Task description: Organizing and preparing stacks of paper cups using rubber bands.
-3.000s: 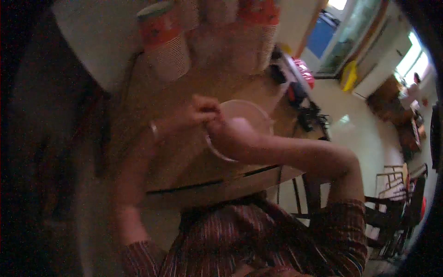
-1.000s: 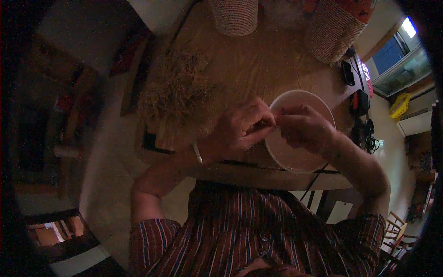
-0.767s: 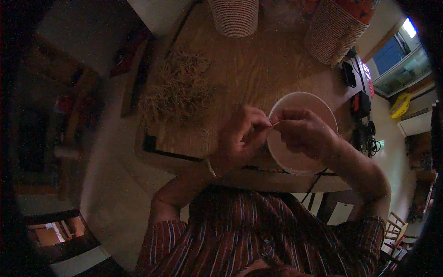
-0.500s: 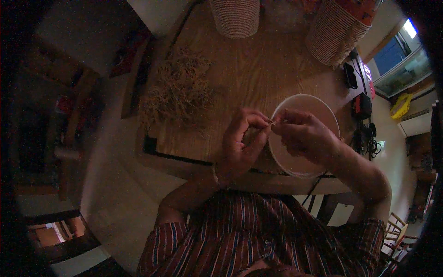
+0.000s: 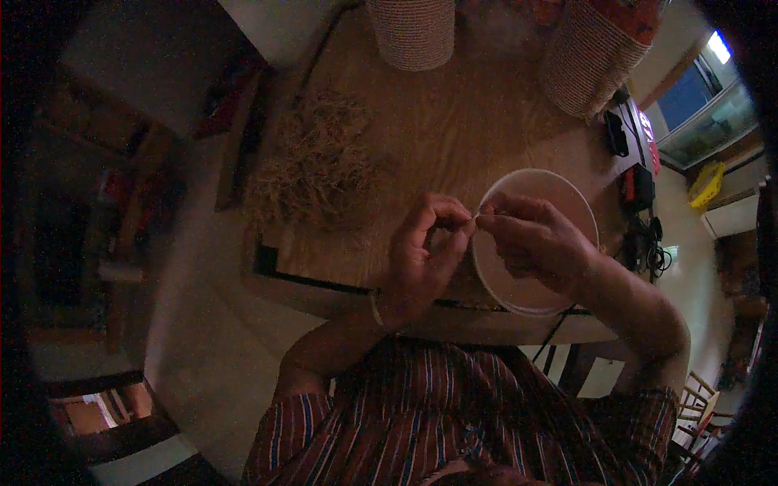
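Note:
My left hand (image 5: 425, 247) and my right hand (image 5: 535, 239) meet fingertip to fingertip at the near side of the table. Thumb and forefinger are pinched together on each. Whatever they pinch is tiny and mostly covered by the fingertips, so its kind cannot be made out. Just under my right hand stands a round, pale tub (image 5: 596, 211), seen from above. Left of my hands lies a loose heap of tangled, dry, brownish stringy stems (image 5: 320, 162).
Two cord-wrapped cylindrical containers (image 5: 412, 36) (image 5: 596, 61) stand at the table's far side, the right one leaning outward with a red top. Black devices and cables (image 5: 640, 190) line the right edge. The wooden table's (image 5: 454, 121) near edge runs beside my forearms.
Both hands hold nearly the same place and pinch. A small pale bit seen between the fingertips before is now less visible. The view has shifted very slightly.

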The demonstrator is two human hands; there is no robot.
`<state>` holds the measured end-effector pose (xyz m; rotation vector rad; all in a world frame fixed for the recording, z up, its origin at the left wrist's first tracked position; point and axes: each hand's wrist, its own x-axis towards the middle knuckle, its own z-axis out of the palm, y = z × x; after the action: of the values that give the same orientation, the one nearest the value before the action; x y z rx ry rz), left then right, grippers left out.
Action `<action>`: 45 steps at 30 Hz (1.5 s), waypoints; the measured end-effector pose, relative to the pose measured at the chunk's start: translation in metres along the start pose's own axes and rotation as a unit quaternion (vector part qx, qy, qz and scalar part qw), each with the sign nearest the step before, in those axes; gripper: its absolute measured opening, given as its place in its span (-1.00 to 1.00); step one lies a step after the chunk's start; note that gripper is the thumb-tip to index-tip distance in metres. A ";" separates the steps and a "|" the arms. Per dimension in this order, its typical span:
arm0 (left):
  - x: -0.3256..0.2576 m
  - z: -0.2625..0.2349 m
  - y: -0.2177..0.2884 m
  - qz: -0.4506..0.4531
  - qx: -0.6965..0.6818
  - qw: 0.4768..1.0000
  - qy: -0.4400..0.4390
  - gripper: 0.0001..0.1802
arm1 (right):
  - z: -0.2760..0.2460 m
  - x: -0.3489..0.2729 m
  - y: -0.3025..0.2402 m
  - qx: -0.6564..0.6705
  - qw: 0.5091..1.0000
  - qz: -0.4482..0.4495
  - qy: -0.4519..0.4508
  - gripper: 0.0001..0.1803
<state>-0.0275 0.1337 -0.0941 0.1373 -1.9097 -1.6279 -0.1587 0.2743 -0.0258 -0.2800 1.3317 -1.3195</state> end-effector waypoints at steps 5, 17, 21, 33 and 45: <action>0.007 0.005 -0.008 0.028 -0.010 1.000 0.004 -0.86 | -0.005 0.003 -0.001 -0.025 0.999 -0.007 0.026 -0.88; 0.016 0.004 0.003 -0.100 0.012 0.995 -0.001 -0.83 | -0.003 0.011 -0.001 -0.280 0.936 -0.199 0.071 -0.84; 0.016 0.003 0.004 -0.079 0.023 0.997 0.000 -0.85 | -0.005 0.018 0.007 -0.351 0.895 -0.250 0.115 -0.88; 0.018 -0.009 0.008 -0.175 -0.036 0.982 -0.062 -0.82 | 0.001 0.016 0.002 -0.381 0.875 -0.290 0.073 -0.91; 0.018 -0.016 0.005 -0.212 -0.184 0.956 -0.082 -0.84 | 0.013 0.007 -0.009 -0.330 0.931 -0.128 0.088 -0.91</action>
<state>-0.0324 0.1134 -0.0822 0.2781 -1.7351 -2.3201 -0.1551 0.2592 -0.0178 -0.8361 1.9242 -1.0802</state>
